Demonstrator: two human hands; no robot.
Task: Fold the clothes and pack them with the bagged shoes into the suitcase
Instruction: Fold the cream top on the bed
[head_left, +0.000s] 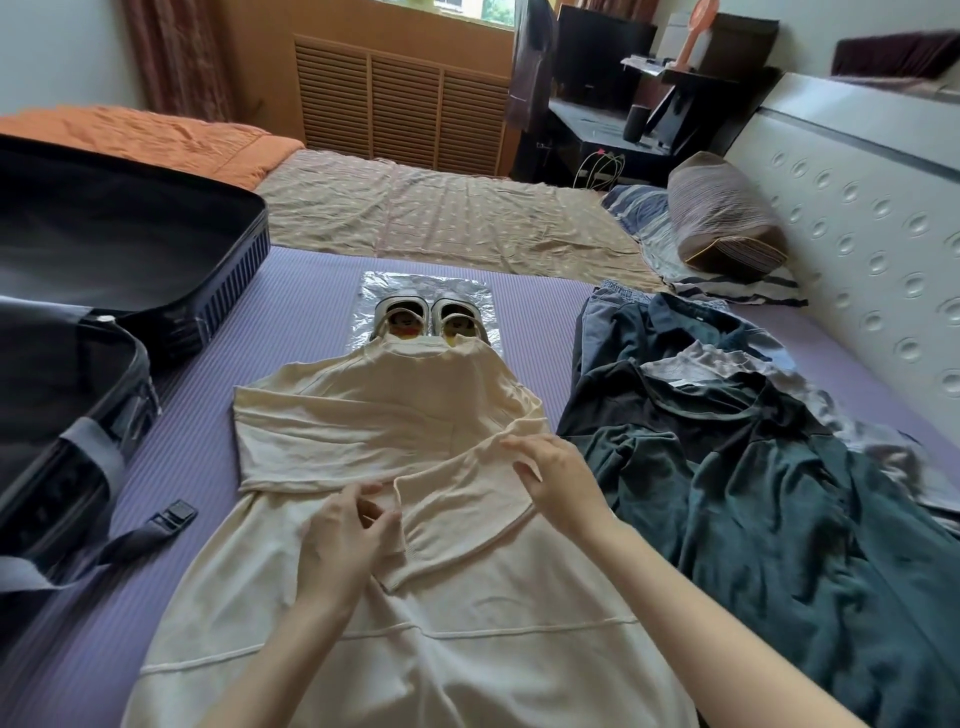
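On the purple mat (311, 291) an open suitcase (130, 234) is laid at the left. A cream top (395, 415) is spread at the centre, dark clothes (727, 467) are heaped to its right, and shoes (431, 317) are set on a clear bag (374, 291) beyond its collar. Its folded-in sleeve (457, 514) is pinched at the cuff by the left hand (343, 535) and higher up by the right hand (561, 478).

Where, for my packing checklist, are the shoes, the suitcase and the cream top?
shoes (401, 306): head view, left shoe's toe.
suitcase (257, 249): head view, ribbed side wall.
cream top (374, 410): head view, chest area below the collar.
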